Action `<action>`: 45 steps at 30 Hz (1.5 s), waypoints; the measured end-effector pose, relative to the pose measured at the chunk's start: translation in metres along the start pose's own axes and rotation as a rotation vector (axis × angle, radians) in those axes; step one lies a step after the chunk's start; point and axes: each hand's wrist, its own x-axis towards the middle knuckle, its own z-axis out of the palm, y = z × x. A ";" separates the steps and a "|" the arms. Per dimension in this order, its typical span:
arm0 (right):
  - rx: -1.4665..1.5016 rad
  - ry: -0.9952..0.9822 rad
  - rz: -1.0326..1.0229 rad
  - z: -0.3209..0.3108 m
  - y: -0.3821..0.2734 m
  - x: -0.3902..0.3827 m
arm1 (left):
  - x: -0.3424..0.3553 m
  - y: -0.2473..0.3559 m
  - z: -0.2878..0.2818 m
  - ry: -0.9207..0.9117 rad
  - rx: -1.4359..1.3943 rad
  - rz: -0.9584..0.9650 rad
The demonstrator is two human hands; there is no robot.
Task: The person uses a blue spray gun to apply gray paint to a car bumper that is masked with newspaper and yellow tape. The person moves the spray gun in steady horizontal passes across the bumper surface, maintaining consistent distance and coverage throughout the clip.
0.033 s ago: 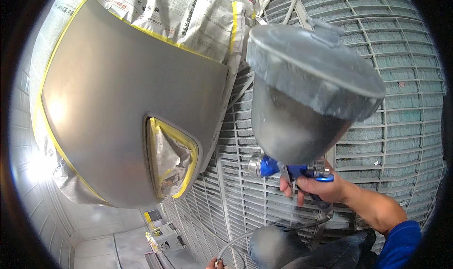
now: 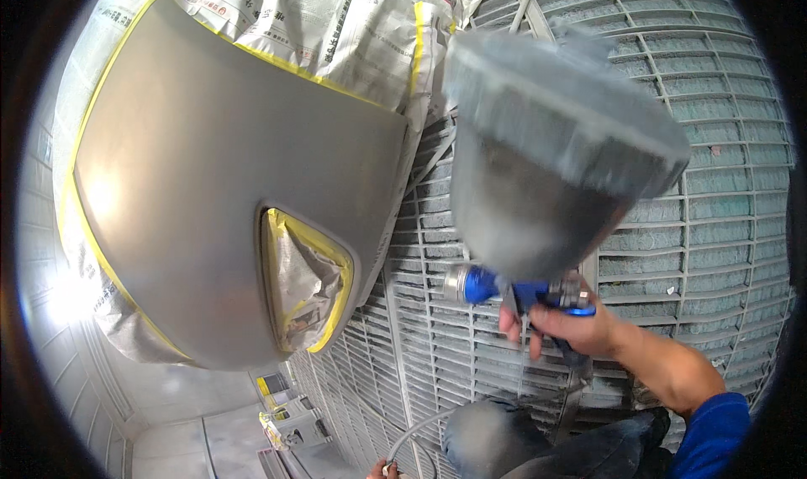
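Note:
My right hand point(image 2: 580, 323) is wrapped round the handle of a blue spray gun point(image 2: 479, 285), with fingers at its trigger. A large grey paint cup point(image 2: 538, 185) with a lid sits on top of the gun, tilted and blurred. The gun's silver nozzle faces left, toward a smooth grey car body panel point(image 2: 210, 159) and apart from it. Yellow tape edges the panel, and a cut-out in it is covered with masking paper point(image 2: 307, 290). At the bottom edge my left hand point(image 2: 384, 471), mostly cut off, closes on a grey air hose point(image 2: 416, 428).
Newspaper point(image 2: 336, 25) covers the surface beyond the panel. Under everything lies a metal floor grating point(image 2: 714, 235). My bent knee point(image 2: 492, 437) is close below the gun. More taped and papered items point(image 2: 290, 420) stand near the pale booth wall at lower left.
The spray gun and its cup have shifted slightly upward with my right hand, and the cup is more blurred. My left hand and the panel look the same.

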 end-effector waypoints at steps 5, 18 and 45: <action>-0.001 0.291 -0.218 -0.025 -0.025 0.033 | -0.002 0.003 -0.001 -0.031 -0.056 -0.030; 0.020 0.049 -0.004 0.001 0.003 -0.005 | 0.003 -0.014 0.009 -0.006 -0.074 0.003; 0.135 -0.107 -0.091 -0.007 -0.029 0.012 | -0.009 -0.005 -0.003 0.040 -0.062 -0.038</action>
